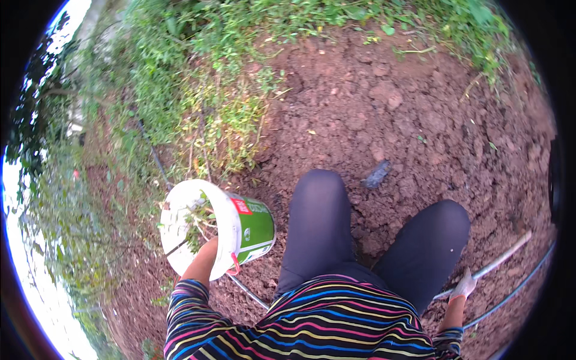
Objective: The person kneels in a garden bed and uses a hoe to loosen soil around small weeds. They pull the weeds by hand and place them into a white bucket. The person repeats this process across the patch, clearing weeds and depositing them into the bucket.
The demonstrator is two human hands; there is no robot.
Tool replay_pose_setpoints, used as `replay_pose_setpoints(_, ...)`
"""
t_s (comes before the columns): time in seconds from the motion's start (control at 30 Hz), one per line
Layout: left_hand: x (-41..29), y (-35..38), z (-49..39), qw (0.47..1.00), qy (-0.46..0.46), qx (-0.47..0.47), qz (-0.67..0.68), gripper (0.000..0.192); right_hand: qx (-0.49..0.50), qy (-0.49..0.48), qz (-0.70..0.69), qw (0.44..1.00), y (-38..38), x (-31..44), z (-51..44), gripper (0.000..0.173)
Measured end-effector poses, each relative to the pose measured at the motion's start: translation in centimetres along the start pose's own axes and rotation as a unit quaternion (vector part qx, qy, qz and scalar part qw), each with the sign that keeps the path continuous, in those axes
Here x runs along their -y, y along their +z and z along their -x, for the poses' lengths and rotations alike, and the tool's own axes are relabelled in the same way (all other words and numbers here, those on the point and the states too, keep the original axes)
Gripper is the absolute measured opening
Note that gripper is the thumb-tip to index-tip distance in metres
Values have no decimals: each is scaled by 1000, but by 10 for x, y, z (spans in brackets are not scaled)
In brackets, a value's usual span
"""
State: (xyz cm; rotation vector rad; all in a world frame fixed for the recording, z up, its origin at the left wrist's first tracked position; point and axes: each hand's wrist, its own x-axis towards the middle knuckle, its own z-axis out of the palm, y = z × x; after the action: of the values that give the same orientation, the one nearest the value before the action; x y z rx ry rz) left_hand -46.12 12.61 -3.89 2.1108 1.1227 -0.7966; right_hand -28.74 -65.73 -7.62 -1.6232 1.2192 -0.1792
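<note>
A white plastic bucket (227,234) with a green and red printed label and a red handle lies tipped at my left, its mouth facing left. My left forearm reaches into the mouth; my left hand (208,247) is mostly hidden inside, near green plant cuttings (200,220), so its grip does not show. At the lower right, my right hand (465,285), in a whitish glove with an orange cuff, is closed around a pale pole (504,254). The pole runs diagonally beside my right knee, and its far part is hidden behind my body.
Clumpy reddish-brown soil (418,117) lies ahead of my knees, with a dark grey scrap (376,174) on it. Green weeds (216,31) line the top and left. A blue hose (517,288) curves at the lower right. A thin dark pipe (153,150) runs through the plants.
</note>
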Motion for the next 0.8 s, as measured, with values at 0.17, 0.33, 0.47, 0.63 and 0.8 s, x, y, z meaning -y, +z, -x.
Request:
replay_pose_setpoints(0.17,-78,-41,26,953,94,76,-277,44,-15,-22,-53,998,-5,-1,-6,13)
replay_pose_setpoints(0.33,-141,-81,38,970,-83,109,-203,43,-20,-45,-48,998,-15,-16,-6,17)
replay_pose_setpoints(0.47,-139,-146,21,990,-63,-56,-113,17,-23,-38,-49,998,-11,-24,-7,19)
replay_pose_setpoints(0.63,-237,-174,21,883,254,-360,-163,11,-23,-42,-45,998,2,-11,4,21)
replay_pose_setpoints(0.8,-408,-106,13,845,449,-253,-143,11,-36,-22,-53,998,-19,-20,2,21)
